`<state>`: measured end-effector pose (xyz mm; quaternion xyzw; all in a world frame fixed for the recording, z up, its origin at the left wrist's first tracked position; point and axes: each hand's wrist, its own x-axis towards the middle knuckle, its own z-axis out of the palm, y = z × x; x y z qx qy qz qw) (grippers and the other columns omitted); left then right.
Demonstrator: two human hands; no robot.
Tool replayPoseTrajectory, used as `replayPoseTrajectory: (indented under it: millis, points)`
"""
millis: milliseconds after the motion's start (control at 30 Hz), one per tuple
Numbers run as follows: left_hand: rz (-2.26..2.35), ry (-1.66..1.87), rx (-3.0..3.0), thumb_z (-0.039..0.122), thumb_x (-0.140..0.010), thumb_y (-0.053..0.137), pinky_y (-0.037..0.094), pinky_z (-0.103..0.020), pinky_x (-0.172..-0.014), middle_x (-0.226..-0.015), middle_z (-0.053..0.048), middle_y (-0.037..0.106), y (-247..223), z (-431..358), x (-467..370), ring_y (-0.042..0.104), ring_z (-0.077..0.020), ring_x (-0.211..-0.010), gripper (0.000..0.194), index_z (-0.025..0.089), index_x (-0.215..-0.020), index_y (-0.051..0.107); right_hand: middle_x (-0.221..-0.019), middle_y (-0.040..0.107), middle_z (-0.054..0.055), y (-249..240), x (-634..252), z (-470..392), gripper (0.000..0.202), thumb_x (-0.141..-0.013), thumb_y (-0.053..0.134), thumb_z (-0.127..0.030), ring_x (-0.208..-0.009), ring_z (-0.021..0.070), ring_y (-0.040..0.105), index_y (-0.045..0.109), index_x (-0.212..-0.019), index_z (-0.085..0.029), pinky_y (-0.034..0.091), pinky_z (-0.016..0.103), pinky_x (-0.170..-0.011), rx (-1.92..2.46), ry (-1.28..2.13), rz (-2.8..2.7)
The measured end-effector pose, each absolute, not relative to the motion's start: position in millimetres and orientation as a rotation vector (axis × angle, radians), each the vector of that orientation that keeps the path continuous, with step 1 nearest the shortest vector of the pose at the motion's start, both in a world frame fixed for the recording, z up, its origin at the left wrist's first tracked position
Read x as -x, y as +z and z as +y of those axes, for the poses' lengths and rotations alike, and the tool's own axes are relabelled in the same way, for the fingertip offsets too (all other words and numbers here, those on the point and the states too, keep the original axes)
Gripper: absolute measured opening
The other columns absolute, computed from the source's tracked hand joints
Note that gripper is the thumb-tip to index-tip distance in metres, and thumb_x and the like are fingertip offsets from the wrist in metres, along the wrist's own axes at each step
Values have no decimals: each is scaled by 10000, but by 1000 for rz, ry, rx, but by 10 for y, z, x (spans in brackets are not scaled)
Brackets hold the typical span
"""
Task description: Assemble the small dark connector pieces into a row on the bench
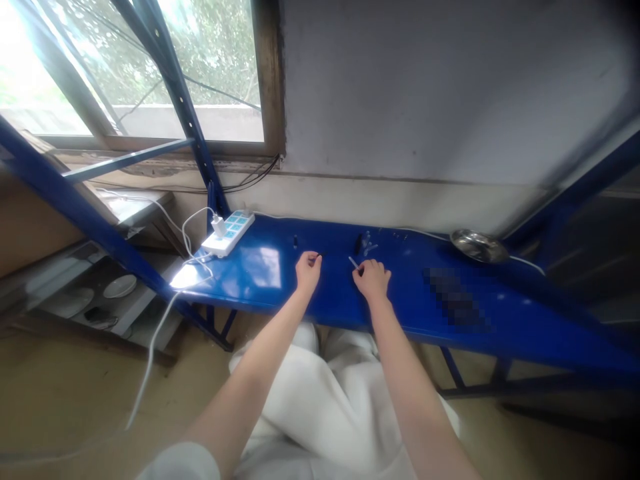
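Over the middle of the blue table (330, 293), my left hand (309, 269) is closed in a pinch. A small dark tip shows at its fingers, too small to name. My right hand (373, 277) is bent over the tabletop to the right, its thumb and fingers closed on a thin whitish stick (353, 262) that points up and left. Just beyond the right hand lie several small clear pieces (369, 248) and a short black object (358, 243). Another small dark piece (295, 241) is on the table behind my left hand.
A white power strip (230, 233) with a plugged-in charger and cable lies at the table's left end. A round metal dish (479, 246) sits at the back right, and a blurred-out dark item (456, 299) lies nearer. Blue frame posts (185, 100) rise at the left.
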<state>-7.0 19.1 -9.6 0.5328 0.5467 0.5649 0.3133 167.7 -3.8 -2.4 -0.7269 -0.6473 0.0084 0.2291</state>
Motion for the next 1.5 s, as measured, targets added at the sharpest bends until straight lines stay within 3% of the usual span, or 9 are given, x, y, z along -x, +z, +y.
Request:
replayPoseTrajectory:
  millis: [267, 767, 967, 1200, 1500]
  points:
    - [1431, 1476, -1407, 251, -768, 548, 473, -232, -664, -814, -32, 607, -86, 183, 66, 562, -93, -659, 140, 158, -868, 581, -970, 599, 86, -4, -1659, -43, 269, -891, 332, -308, -925, 231, 499, 572, -908, -187, 364, 387, -800, 1735, 60, -1857]
    - [1330, 1433, -1412, 249, -788, 544, 488, -225, -607, -857, -53, 637, -64, 163, 55, 575, -86, -600, 195, 151, -943, 609, -962, 619, 74, 20, -1626, -74, 310, -904, 325, -334, -907, 208, 510, 598, -917, -188, 357, 343, -802, 1592, 64, -1920]
    - [1220, 1373, -1528, 246, -798, 534, 505, -247, -618, -994, -76, 650, -25, 135, 53, 587, -91, -597, 246, 172, -1005, 646, -968, 619, 76, 17, -1622, -71, 307, -909, 314, -307, -902, 204, 509, 595, -915, -182, 350, 323, -790, 1577, 23, -1928]
    - [1170, 1284, -1552, 262, -765, 573, 501, -240, -594, -818, -48, 670, -31, 133, 49, 593, -109, -603, 229, 174, -955, 664, -987, 622, 89, 31, -1606, -76, 298, -908, 314, -298, -924, 220, 524, 582, -960, -180, 355, 348, -815, 1607, 59, -1919]
    - [1150, 1230, -1522, 277, -743, 590, 476, -227, -541, -814, -45, 664, -28, 131, 53, 609, -110, -574, 203, 167, -901, 653, -1013, 636, 87, -26, -1610, -42, 288, -901, 347, -290, -941, 207, 551, 580, -1017, -167, 370, 361, -868, 1545, 85, -1881]
